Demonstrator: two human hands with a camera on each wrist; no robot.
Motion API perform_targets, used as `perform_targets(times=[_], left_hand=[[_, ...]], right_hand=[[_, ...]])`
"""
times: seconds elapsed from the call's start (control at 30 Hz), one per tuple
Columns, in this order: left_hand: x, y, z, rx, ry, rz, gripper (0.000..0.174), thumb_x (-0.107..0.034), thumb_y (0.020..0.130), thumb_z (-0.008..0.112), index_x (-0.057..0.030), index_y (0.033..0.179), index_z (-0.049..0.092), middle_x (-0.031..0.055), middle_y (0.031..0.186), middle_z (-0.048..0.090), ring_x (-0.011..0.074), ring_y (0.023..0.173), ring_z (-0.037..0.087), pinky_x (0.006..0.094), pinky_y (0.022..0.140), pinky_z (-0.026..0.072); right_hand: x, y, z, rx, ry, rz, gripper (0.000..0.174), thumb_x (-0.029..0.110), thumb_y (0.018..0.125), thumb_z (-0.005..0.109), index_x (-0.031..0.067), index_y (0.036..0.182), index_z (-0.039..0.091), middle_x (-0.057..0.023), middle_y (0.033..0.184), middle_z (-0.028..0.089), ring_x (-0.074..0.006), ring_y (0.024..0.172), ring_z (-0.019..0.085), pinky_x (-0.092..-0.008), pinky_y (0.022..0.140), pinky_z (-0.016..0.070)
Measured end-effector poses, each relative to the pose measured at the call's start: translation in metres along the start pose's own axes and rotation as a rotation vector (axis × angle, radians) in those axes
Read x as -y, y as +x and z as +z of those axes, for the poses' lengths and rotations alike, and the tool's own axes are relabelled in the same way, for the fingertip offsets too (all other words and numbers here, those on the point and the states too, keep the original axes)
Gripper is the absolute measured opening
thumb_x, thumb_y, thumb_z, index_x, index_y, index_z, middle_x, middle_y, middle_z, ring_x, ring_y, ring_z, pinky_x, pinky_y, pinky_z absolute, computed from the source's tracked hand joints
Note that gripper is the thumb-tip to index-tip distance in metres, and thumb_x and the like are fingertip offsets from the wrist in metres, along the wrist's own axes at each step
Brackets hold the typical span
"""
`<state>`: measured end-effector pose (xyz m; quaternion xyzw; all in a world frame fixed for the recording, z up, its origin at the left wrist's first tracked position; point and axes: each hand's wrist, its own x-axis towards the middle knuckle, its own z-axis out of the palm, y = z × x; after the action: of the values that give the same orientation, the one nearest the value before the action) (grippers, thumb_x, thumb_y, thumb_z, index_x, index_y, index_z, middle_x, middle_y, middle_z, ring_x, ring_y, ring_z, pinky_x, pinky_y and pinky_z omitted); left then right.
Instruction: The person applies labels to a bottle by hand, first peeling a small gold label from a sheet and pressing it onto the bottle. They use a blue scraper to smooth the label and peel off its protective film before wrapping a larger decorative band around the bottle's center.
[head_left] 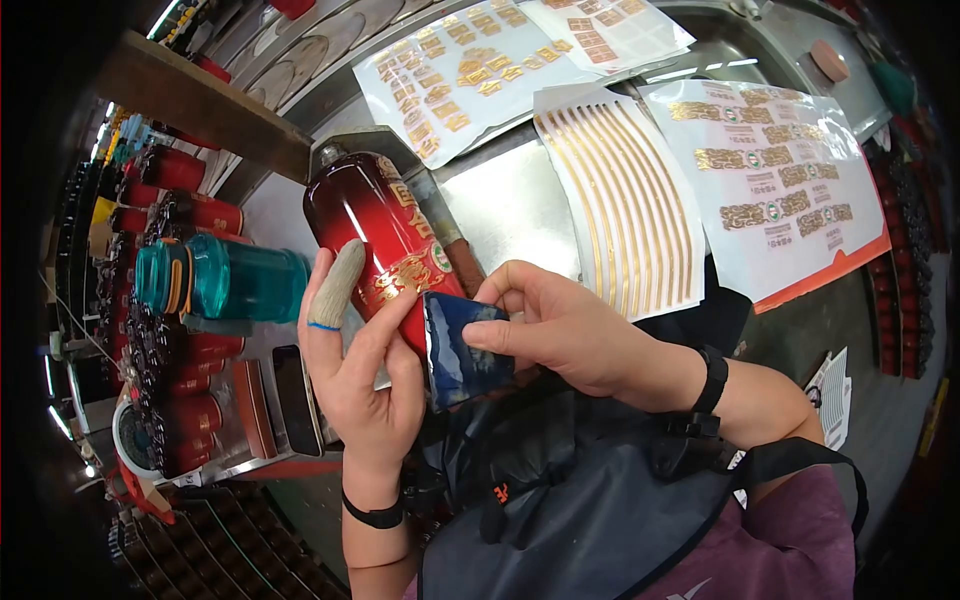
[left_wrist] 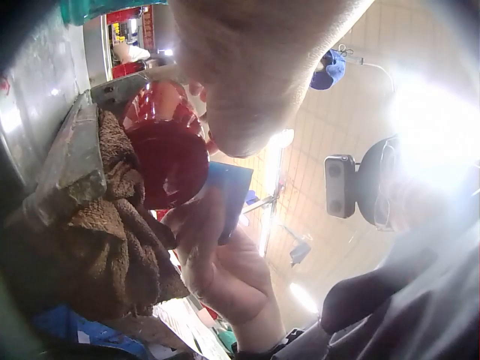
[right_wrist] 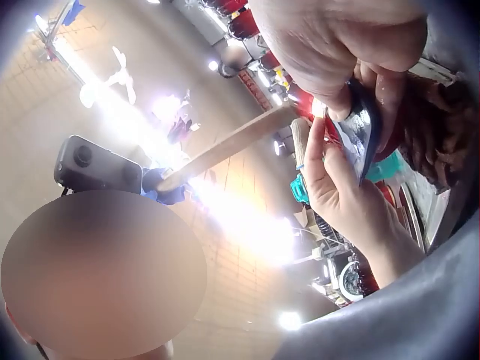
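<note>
A glossy red bottle point(head_left: 345, 215), darker at one end, lies on its side with gold decals along it. My right hand point(head_left: 560, 335) pinches a flat blue scraper point(head_left: 462, 350) between thumb and fingers, close over the bottle's near end. The scraper's face looks shiny and wet. My left hand point(head_left: 365, 395) lies along the bottle with its fingers extended, one fingertip at the gold dragon-like decal point(head_left: 412, 277). A cloth finger cot point(head_left: 338, 288) with a blue edge covers one of its fingers. In the left wrist view, the bottle's round base point(left_wrist: 169, 165) shows beside a brown towel point(left_wrist: 112, 247).
A teal jar point(head_left: 240, 280) stands left of the bottle, with many red bottles point(head_left: 190, 395) beyond it. Sheets of gold decals point(head_left: 430, 75) and a striped gold sheet point(head_left: 625, 200) lie behind and right. A wooden beam point(head_left: 215, 105) crosses at the upper left. A phone point(head_left: 298, 400) lies near the edge.
</note>
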<state>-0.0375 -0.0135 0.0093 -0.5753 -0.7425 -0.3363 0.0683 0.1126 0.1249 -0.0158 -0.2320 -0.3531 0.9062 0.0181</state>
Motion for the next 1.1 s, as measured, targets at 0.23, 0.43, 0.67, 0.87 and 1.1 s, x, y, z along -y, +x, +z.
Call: perform_targets(times=[0.23,0.43,0.67,0.87,1.1], left_hand=[[-0.002,0.005,0.002,0.052,0.053,0.016,0.044,0.006,0.077,0.055,-0.0099,0.111,0.077,0.0180,0.142,0.055,0.0413,0.141,0.039,0.0491,0.117,0.0279],[-0.005,0.005,0.000,0.082,0.079,0.035,0.043,0.006,0.077,0.054,-0.0108,0.109,0.077,0.0177,0.142,0.055,0.0417,0.142,0.038,0.0491,0.116,0.0281],[-0.003,-0.002,-0.004,0.014,0.039,-0.002,0.037,0.005,0.083,0.050,-0.0039,0.109,0.075,0.0226,0.144,0.053,0.0385,0.146,0.035,0.0456,0.117,0.0269],[-0.001,0.000,-0.004,-0.013,0.077,-0.019,0.035,0.004,0.086,0.050,-0.0039,0.110,0.075,0.0238,0.142,0.054,0.0373,0.146,0.036,0.0456,0.117,0.0260],[0.000,0.003,0.003,0.013,0.034,0.001,0.036,0.003,0.084,0.050,-0.0051,0.108,0.075,0.0189,0.143,0.055,0.0377,0.146,0.034,0.0474,0.118,0.0246]], right_hand=[[-0.006,0.002,-0.002,0.015,0.042,-0.014,0.029,0.013,0.096,0.069,0.0035,0.115,0.049,-0.0048,0.104,0.064,-0.0090,0.087,0.066,-0.0248,0.070,0.0566],[-0.008,0.003,-0.006,0.038,0.025,-0.046,0.027,0.013,0.096,0.069,0.0051,0.113,0.049,-0.0042,0.106,0.063,-0.0084,0.088,0.066,-0.0244,0.070,0.0564],[-0.009,0.002,-0.007,0.021,-0.024,-0.022,0.027,0.014,0.096,0.069,0.0044,0.113,0.050,-0.0039,0.103,0.064,-0.0078,0.087,0.066,-0.0239,0.069,0.0570],[-0.009,0.004,-0.006,0.024,-0.018,-0.022,0.034,0.016,0.095,0.069,0.0002,0.115,0.047,-0.0100,0.099,0.061,-0.0194,0.082,0.070,-0.0326,0.066,0.0625],[-0.003,0.004,-0.001,0.031,-0.024,-0.014,0.037,0.017,0.095,0.069,-0.0006,0.116,0.045,-0.0124,0.099,0.062,-0.0244,0.079,0.073,-0.0340,0.064,0.0628]])
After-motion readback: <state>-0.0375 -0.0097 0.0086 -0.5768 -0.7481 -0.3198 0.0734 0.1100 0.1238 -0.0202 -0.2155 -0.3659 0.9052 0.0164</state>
